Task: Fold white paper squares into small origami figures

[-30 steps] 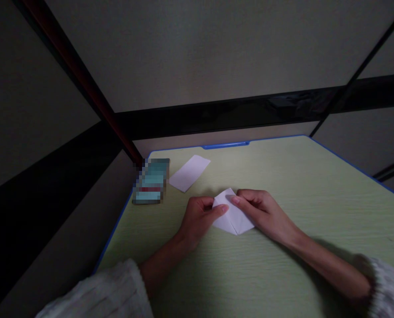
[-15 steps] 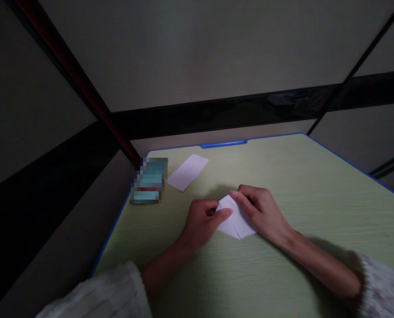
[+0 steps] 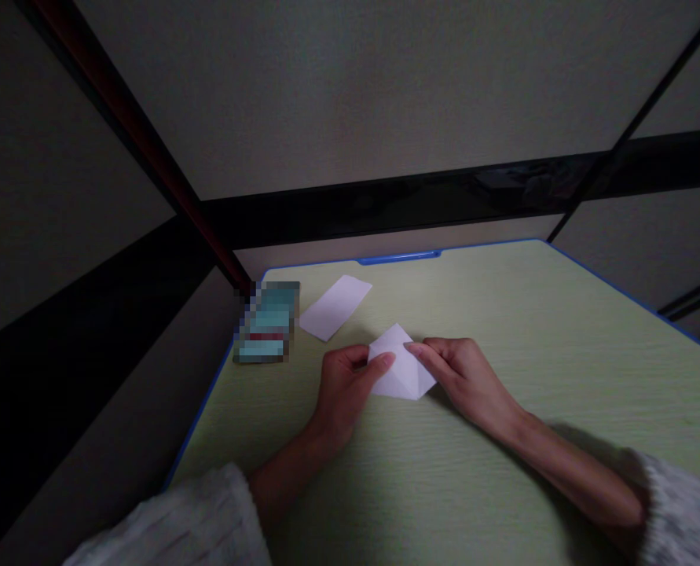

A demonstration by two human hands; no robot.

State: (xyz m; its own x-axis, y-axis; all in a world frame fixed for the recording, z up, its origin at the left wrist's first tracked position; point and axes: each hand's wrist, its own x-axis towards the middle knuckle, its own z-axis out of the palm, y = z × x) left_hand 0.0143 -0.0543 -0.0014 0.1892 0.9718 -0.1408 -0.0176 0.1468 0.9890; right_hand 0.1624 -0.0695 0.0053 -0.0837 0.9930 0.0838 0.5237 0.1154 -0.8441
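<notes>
A small folded sheet of white paper [image 3: 405, 373] is held above the table, its pointed corner facing away from me and crease lines showing on its face. My left hand [image 3: 345, 387] pinches its left side, thumb on top and the other fingers underneath. At the paper's right edge, my right hand [image 3: 464, 377] closes with the thumb on the upper face and the fingers curled behind. The paper hides what those fingertips do below.
A white paper strip [image 3: 336, 307] lies flat at the back left. Beside it is a blurred-out teal rectangular item [image 3: 267, 322]. The pale table [image 3: 562, 330] has a blue edge and a blue handle-like piece [image 3: 400, 257] at the back, near a panelled wall [image 3: 385, 102].
Both hands shift the folded paper slightly left and away from me. It has turned, so its far corner now points up between the thumbs; the right hand grips nearer its right edge.
</notes>
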